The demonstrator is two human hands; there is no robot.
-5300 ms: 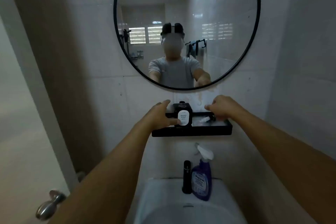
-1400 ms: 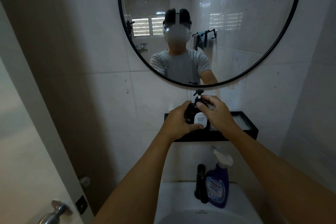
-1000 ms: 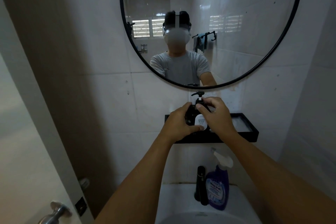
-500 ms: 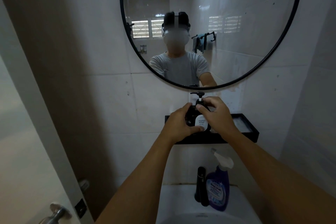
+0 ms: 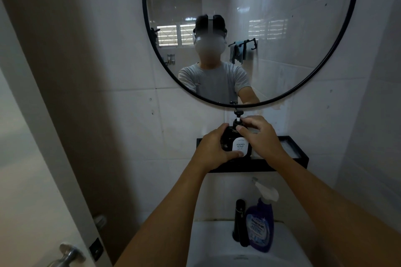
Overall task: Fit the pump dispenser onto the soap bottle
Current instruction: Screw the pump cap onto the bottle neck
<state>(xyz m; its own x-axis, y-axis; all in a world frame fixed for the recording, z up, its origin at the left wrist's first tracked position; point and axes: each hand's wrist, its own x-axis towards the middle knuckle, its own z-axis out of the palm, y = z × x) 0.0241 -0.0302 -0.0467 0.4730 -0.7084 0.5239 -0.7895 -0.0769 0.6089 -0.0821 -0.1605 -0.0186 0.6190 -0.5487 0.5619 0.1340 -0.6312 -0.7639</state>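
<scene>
A black soap bottle (image 5: 238,147) with a white "HAND SOAP" label stands upright on a black wall shelf (image 5: 301,159). My left hand (image 5: 213,150) wraps its left side, thumb across the label's lower edge. The black pump dispenser (image 5: 238,116) sits on the bottle's neck, its head and white stem sticking up just under the mirror. My right hand (image 5: 259,136) pinches the pump's collar with thumb and fingers. The neck itself is hidden by the fingers.
A round black-framed mirror (image 5: 338,50) hangs right above the pump. Below the shelf are a white basin (image 5: 208,243), a black tap (image 5: 239,221) and a blue spray bottle (image 5: 260,223). A door with a metal handle (image 5: 67,254) is at lower left.
Five seconds ago my right hand reached along the shelf and the bottle had no pump. Now the pump stands on the neck; over the last second my right fingers shifted slightly around its collar.
</scene>
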